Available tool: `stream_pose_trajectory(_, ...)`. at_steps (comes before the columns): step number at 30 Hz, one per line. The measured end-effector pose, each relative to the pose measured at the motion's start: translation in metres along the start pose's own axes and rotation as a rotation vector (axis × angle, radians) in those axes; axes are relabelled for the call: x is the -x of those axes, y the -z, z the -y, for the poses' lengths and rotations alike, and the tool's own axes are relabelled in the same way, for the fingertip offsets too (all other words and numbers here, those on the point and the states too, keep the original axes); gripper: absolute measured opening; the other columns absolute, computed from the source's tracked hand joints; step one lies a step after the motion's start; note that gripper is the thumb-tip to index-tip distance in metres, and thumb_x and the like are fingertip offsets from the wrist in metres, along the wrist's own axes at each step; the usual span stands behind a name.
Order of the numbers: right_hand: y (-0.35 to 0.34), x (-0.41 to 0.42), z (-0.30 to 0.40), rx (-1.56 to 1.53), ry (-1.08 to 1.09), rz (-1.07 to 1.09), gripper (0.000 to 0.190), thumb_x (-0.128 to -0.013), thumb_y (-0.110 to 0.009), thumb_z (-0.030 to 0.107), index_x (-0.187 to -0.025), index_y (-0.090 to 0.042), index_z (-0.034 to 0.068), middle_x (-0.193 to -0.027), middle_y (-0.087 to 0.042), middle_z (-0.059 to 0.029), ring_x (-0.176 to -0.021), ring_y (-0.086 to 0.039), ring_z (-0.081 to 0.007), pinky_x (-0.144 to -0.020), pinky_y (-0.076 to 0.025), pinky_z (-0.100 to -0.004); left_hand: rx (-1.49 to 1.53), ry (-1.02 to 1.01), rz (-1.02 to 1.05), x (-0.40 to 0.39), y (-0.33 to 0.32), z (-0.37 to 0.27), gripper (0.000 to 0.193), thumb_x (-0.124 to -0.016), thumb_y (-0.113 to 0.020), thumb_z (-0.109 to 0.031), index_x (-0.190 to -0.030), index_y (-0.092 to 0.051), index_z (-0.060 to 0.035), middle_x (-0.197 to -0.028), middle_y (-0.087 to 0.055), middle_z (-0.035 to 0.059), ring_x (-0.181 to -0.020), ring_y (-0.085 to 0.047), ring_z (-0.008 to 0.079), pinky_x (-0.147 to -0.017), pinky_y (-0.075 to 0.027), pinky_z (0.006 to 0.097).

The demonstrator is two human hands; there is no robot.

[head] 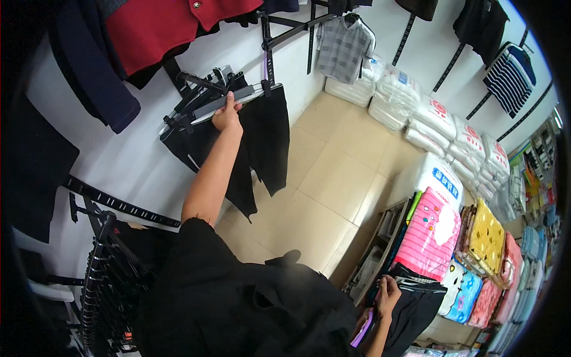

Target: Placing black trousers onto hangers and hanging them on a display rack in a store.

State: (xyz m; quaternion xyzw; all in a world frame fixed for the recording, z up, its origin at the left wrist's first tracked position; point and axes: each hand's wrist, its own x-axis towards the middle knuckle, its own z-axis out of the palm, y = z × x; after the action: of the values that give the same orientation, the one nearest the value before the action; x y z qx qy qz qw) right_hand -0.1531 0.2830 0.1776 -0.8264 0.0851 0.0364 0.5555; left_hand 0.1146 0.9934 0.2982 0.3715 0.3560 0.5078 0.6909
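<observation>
My left hand [228, 115] is stretched out to the wall rail and grips a grey clip hanger [223, 101], thumb on top of its bar. Black trousers [266, 134] hang from the clips there, with several more hangers bunched behind on a black metal arm [203, 83]. Low at the right, my right hand [388, 295] has its fingers curled at the edge of another pair of black trousers [412, 308], near their light-striped waistband [419, 284]. These trousers lie against the folded textiles; what the fingertips pinch is partly hidden.
A pink striped folded textile [424, 243] and a yellow patterned one [487, 243] top the display at right. White plastic-wrapped packs [430, 118] line the far wall. A red garment [151, 35] hangs overhead; a crowded hanger rack [96, 276] stands at left.
</observation>
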Motion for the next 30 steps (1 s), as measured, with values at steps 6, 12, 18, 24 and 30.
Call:
stream_pose_trajectory(6, -0.014, -0.001, -0.004, 0.097, 0.041, 0.087, 0.024, -0.105, -0.064, 0.017, -0.113, -0.069, -0.005, -0.092, -0.07, -0.0037, -0.084, -0.065, -0.0099, -0.078, -0.052, -0.0257, 0.058, -0.035, -0.018, -0.071, 0.001, 0.009, 0.024, -0.09, -0.082, -0.012, -0.087, -0.059, -0.0053, -0.089, -0.076, 0.012, -0.072, -0.075, 0.0178, -0.046, -0.038, 0.0209)
stream_pose_trajectory(12, -0.022, 0.005, -0.021, 0.156, 0.019, 0.1, 0.023, -0.103, -0.065, 0.016, -0.11, -0.07, -0.005, -0.091, -0.073, -0.0105, -0.087, -0.069, -0.0143, -0.081, -0.054, -0.0298, 0.14, 0.021, -0.015, -0.066, 0.006, -0.001, 0.029, -0.09, -0.083, -0.013, -0.092, -0.056, -0.0038, -0.09, -0.076, 0.015, -0.075, -0.076, 0.0213, -0.053, -0.046, 0.0236)
stream_pose_trajectory(18, -0.025, 0.016, -0.037, 0.15, -0.036, 0.091, 0.023, -0.102, -0.066, 0.016, -0.11, -0.07, -0.005, -0.091, -0.074, -0.0112, -0.087, -0.071, -0.015, -0.081, -0.054, -0.03, 0.176, 0.041, 0.054, -0.083, 0.021, 0.008, 0.033, -0.089, -0.085, -0.018, -0.093, -0.055, -0.0063, -0.092, -0.077, 0.013, -0.082, -0.077, 0.0203, -0.066, -0.052, 0.0258)
stream_pose_trajectory(24, -0.026, 0.021, -0.034, 0.192, -0.027, 0.102, 0.023, -0.102, -0.066, 0.017, -0.11, -0.07, -0.005, -0.091, -0.074, -0.0117, -0.086, -0.071, -0.0157, -0.081, -0.055, -0.0307, 0.136, 0.035, 0.011, -0.081, 0.027, 0.014, 0.037, -0.087, -0.087, -0.02, -0.095, -0.054, -0.0049, -0.091, -0.077, 0.015, -0.084, -0.077, 0.0201, -0.071, -0.055, 0.0255)
stream_pose_trajectory(30, -0.028, 0.025, -0.044, 0.243, -0.067, 0.172, 0.025, -0.102, -0.066, 0.015, -0.114, -0.069, -0.007, -0.094, -0.073, -0.0082, -0.088, -0.069, -0.0139, -0.083, -0.055, -0.0284, 0.149, 0.045, -0.005, -0.08, 0.032, 0.021, 0.038, -0.087, -0.087, -0.02, -0.098, -0.054, -0.0039, -0.097, -0.075, 0.0167, -0.086, -0.077, 0.0213, -0.076, -0.058, 0.0268)
